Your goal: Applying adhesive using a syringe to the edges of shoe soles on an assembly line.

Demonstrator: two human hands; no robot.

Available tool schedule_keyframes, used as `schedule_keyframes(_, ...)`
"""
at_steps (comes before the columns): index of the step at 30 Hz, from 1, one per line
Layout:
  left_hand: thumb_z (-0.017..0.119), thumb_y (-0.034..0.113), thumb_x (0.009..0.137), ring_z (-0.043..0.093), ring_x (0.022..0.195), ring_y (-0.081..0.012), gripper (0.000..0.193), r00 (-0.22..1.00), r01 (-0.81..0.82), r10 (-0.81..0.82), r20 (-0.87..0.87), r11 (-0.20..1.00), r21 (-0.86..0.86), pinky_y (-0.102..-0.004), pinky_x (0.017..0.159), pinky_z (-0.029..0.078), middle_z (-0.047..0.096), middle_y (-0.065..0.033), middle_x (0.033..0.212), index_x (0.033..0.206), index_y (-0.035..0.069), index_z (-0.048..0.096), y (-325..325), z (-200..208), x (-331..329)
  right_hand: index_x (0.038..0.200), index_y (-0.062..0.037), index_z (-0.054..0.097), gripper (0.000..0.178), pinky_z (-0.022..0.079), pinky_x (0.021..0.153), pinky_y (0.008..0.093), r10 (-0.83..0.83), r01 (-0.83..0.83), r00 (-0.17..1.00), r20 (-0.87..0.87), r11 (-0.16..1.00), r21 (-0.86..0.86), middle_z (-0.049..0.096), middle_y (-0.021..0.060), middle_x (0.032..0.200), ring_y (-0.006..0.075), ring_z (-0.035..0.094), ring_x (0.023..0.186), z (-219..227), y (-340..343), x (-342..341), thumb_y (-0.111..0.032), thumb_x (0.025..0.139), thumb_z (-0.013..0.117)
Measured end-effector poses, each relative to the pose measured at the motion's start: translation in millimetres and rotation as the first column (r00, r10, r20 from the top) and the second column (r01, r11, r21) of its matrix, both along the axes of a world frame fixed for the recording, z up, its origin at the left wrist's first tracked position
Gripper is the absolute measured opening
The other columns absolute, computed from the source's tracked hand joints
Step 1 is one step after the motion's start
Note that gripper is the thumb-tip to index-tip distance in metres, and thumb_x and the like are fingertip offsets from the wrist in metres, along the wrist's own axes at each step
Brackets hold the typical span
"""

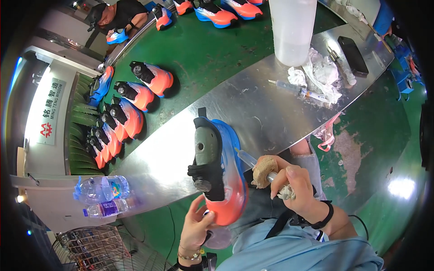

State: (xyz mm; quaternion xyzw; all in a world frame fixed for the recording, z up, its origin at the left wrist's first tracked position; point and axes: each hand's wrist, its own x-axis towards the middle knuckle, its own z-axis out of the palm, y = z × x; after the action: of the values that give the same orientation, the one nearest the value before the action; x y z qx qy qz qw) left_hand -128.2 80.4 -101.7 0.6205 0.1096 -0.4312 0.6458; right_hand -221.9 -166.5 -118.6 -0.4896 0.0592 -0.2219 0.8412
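A shoe (231,198), blue at the heel and fading to orange at the toe, is tilted above the steel table's near edge with a grey last (207,141) inside it. At its orange toe end, my left hand (192,230) is closed on it, thumb and fingers gripping the tip. My right hand (298,187) is closed round a clear syringe (246,159), whose tip meets or nearly meets the shoe's blue side near the sole. A rough tan lump (265,171) and a whitish wad (286,192) are also held among the right fingers.
Similar shoes (131,118) line the green belt (199,63). On the steel table (253,117) lie another syringe (296,88), crumpled tissue (322,79), a dark phone (352,55) and plastic bottles (101,189); a white container (294,31) stands there. A co-worker (122,18) handles a shoe.
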Motion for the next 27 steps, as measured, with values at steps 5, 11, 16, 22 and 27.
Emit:
schedule_keyframes(5, 0.076, 0.006, 0.068, 0.056, 0.105, -0.0217, 0.084, 0.99, 0.123, -0.137, -0.044, 0.963, -0.24, -0.036, 0.084, 0.052, 0.053, -0.0121, 0.116, 0.135, 0.001, 0.026, -20, -22, -8, 0.064, 0.0029, 0.059, 0.051, 0.038, 0.08, 0.0316, 0.016, -0.016, 1.0, -0.025, 1.0, 0.018, 0.053, 0.0246, 0.109, 0.0236, 0.053, 0.09, 11, -5, -11, -0.023, 0.096, 0.028)
schedule_keyframes(11, 0.081, 0.007, 0.061, 0.053, 0.11, -0.0206, 0.089, 0.976, 0.147, -0.201, -0.085, 0.894, -0.424, -0.0346, 0.096, 0.042, 0.053, -0.01, 0.12, 0.133, 0.0, 0.029, -44, -41, -12, 0.064, 0.0027, 0.059, 0.052, 0.038, 0.082, 0.0322, 0.062, -0.069, 0.987, -0.146, 0.997, -0.045, 0.051, 0.0255, 0.113, 0.0249, 0.053, 0.092, 32, -12, -28, -0.026, 0.096, 0.029)
schedule_keyframes(16, 0.079, 0.015, 0.064, 0.054, 0.11, -0.0193, 0.082, 0.975, 0.088, -0.188, -0.116, 0.814, -0.574, -0.0346, 0.094, 0.042, 0.055, -0.0117, 0.118, 0.128, -0.006, 0.034, -61, -60, -25, 0.065, 0.0028, 0.06, 0.057, 0.038, 0.083, 0.0341, 0.097, -0.13, 0.936, -0.338, 0.989, -0.076, 0.049, 0.0261, 0.115, 0.0275, 0.053, 0.095, 51, -18, -44, -0.031, 0.095, 0.027)
schedule_keyframes(22, 0.082, 0.034, 0.061, 0.051, 0.114, -0.0261, 0.089, 0.968, 0.021, -0.173, -0.183, 0.778, -0.628, -0.043, 0.1, 0.038, 0.051, -0.0099, 0.124, 0.132, 0.007, 0.035, -97, -79, -34, 0.07, 0.0037, 0.062, 0.057, 0.043, 0.08, 0.0424, 0.069, -0.074, 0.997, -0.035, 0.98, -0.184, 0.046, 0.0345, 0.111, 0.0351, 0.056, 0.088, 58, -25, -52, -0.032, 0.094, 0.024)
schedule_keyframes(27, 0.083, 0.026, 0.061, 0.045, 0.12, -0.0271, 0.084, 0.933, -0.002, -0.264, -0.243, 0.673, -0.74, -0.0436, 0.101, 0.037, 0.053, -0.0073, 0.121, 0.13, 0.009, 0.039, -131, -96, -23, 0.054, -0.0035, 0.063, 0.06, 0.047, 0.06, 0.0385, -0.141, 0.132, 0.989, -0.042, 0.978, -0.16, 0.049, 0.0305, 0.095, 0.0347, 0.058, 0.06, 71, -19, -61, -0.04, 0.089, 0.03)
